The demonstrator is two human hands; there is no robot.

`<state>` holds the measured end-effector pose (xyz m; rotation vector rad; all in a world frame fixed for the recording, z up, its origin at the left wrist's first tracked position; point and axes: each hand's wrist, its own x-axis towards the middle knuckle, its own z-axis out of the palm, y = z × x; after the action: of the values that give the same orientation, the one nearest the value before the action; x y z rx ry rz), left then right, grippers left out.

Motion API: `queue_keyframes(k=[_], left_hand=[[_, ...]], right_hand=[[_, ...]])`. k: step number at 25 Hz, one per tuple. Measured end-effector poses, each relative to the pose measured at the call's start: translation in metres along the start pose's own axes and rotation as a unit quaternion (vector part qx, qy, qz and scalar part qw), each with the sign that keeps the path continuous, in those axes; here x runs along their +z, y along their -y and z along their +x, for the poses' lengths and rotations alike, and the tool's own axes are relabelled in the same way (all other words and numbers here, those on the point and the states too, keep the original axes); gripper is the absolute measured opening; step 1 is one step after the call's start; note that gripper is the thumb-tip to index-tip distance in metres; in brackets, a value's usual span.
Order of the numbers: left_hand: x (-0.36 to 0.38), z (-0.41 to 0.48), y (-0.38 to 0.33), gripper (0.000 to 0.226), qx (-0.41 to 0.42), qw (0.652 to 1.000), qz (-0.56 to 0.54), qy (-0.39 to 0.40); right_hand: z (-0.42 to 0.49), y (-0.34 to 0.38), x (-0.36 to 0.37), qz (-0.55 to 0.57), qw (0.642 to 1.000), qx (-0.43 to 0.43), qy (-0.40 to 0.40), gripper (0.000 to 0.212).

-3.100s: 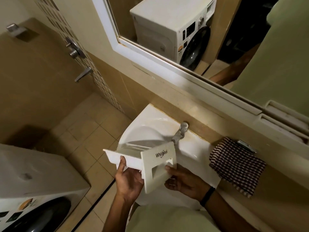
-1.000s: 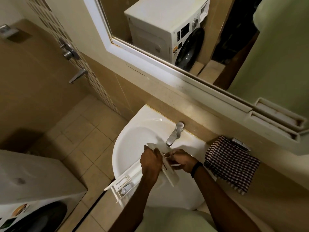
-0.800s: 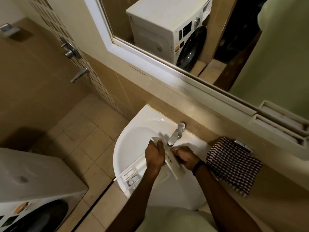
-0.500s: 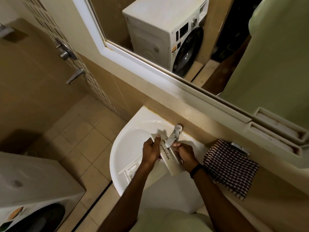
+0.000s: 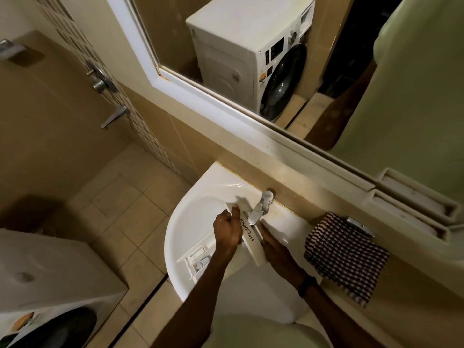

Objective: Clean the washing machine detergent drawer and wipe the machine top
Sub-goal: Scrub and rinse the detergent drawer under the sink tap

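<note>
The white detergent drawer [image 5: 252, 243] lies in the white sink [image 5: 198, 204], its Whirlpool front panel turned up under the chrome tap [image 5: 259, 208]. Its compartment end [image 5: 197, 257] points toward the sink's left rim. My left hand [image 5: 227, 231] grips the panel's left edge. On the panel's right side, my right hand [image 5: 275, 247] holds it, a black band on that wrist. The white washing machine [image 5: 45, 270] stands at the lower left, its flat top in view. No water is visible running from the tap.
A dark checked cloth [image 5: 344, 254] hangs over the counter edge right of the sink, below a chrome fitting [image 5: 360, 227]. The wall mirror [image 5: 276, 59] reflects the machine. Wall taps [image 5: 100, 81] sit on the left wall. Beige tiled floor [image 5: 120, 209] lies between sink and machine.
The drawer came down from in front of me into the sink and turned so its panel sits under the tap. Both hands moved forward with it and kept their hold.
</note>
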<state>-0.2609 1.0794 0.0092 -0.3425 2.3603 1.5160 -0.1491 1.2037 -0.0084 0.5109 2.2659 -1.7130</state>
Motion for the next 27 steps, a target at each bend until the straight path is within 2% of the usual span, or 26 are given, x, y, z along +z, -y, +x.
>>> queue_keyframes(k=[6, 8, 11, 16, 20, 22, 25, 27], left_hand=[[-0.004, 0.001, -0.007, 0.063, 0.103, 0.994, 0.024, -0.025], [-0.004, 0.002, -0.005, 0.063, 0.113, 0.993, 0.022, -0.019], [-0.003, 0.006, 0.002, 0.064, 0.093, 0.996, 0.003, -0.015], [-0.002, -0.001, -0.006, 0.055, 0.097, 0.995, 0.005, -0.027], [-0.001, -0.002, 0.000, 0.050, 0.122, 0.992, -0.006, -0.030], [-0.001, -0.001, -0.003, 0.052, 0.127, 0.991, 0.012, -0.039], [-0.001, 0.005, 0.001, 0.059, 0.114, 0.993, 0.013, -0.022], [-0.001, 0.004, 0.000, 0.060, 0.109, 0.994, 0.017, -0.011]], right_hand=[[0.052, 0.006, 0.012, 0.081, 0.996, 0.045, -0.015, 0.035], [0.038, -0.008, 0.015, 0.067, 0.997, 0.014, -0.039, 0.041], [0.011, -0.035, 0.012, 0.009, 0.997, -0.048, -0.056, 0.044], [0.059, -0.003, 0.021, 0.080, 0.994, 0.042, -0.065, 0.032], [0.025, -0.015, 0.017, 0.100, 0.992, 0.005, -0.072, 0.042], [0.033, -0.014, 0.015, 0.076, 0.995, -0.029, -0.065, 0.038], [0.060, 0.000, 0.021, 0.080, 0.993, 0.030, -0.083, 0.029], [0.040, -0.008, 0.022, 0.063, 0.995, 0.013, -0.079, 0.037]])
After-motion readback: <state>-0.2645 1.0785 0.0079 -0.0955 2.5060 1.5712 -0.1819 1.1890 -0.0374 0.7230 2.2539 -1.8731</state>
